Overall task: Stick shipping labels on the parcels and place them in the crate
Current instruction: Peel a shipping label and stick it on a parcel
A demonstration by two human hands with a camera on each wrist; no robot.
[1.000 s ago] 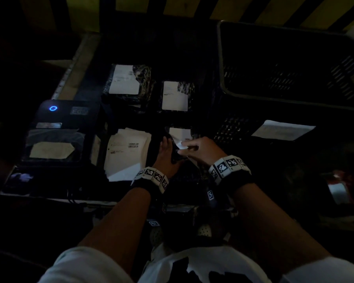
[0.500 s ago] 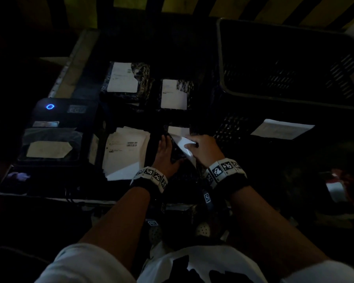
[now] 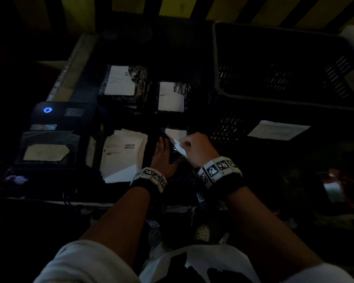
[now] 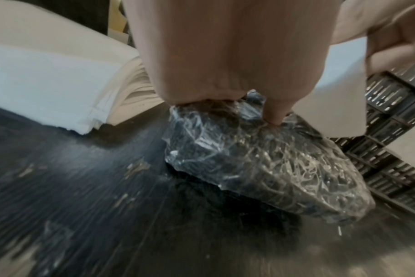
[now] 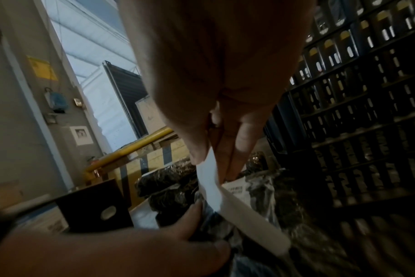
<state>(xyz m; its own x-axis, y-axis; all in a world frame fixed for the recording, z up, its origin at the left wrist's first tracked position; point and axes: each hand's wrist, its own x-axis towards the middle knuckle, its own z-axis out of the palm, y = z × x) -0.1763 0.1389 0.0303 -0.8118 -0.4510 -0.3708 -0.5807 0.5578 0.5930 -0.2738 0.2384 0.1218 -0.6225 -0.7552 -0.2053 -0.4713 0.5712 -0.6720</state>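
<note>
A black parcel (image 4: 261, 165) in crinkled shiny wrap lies on the dark table in front of me. My left hand (image 3: 161, 152) rests flat on its left side, and one fingertip (image 4: 275, 116) presses into the wrap. My right hand (image 3: 194, 148) pinches a white label paper (image 3: 179, 147) between thumb and fingers and holds it folded back over the parcel. The paper's far end (image 5: 237, 187) lies on the parcel top. In the right wrist view the pinched strip (image 5: 209, 168) bends upward from the parcel (image 5: 261, 221). The black slotted crate (image 3: 274, 99) stands to the right.
Two black parcels with white labels (image 3: 121, 82) (image 3: 171, 97) lie farther back. A stack of label sheets (image 3: 123, 154) sits left of my hands, beside a label printer (image 3: 59, 129) with a blue light. A white sheet (image 3: 278, 130) hangs on the crate's near wall.
My right hand has drawn the white paper farther back, so more of it is folded up off the parcel. The left hand has stayed pressed on the parcel.
</note>
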